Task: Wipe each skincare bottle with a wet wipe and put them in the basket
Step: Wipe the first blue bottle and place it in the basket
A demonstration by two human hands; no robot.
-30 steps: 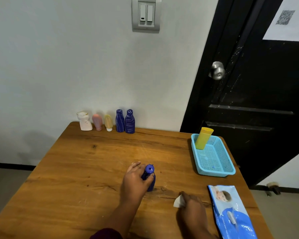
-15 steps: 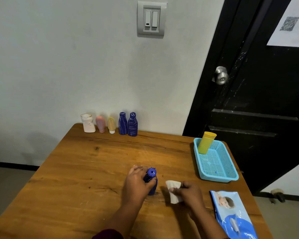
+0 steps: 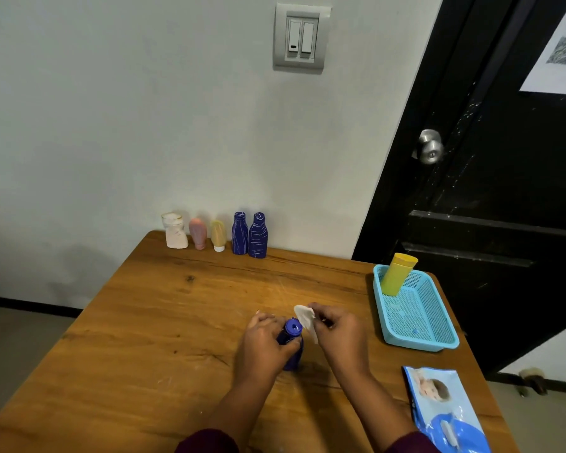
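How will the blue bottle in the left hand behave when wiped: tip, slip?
Probably tippy: the blue bottle stands upright on a narrow base, so the left hand gripping it likely matters. Looks like rigid plastic, probably light. The wet wipe in the right hand may leave it slick.

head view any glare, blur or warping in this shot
Head view: wide-angle warp makes the door edge lean; a pale sheen sits on the table; the left hand gripping the blue bottle and the right hand pinching the wipe look sharp; the shadow on the wall is soft.
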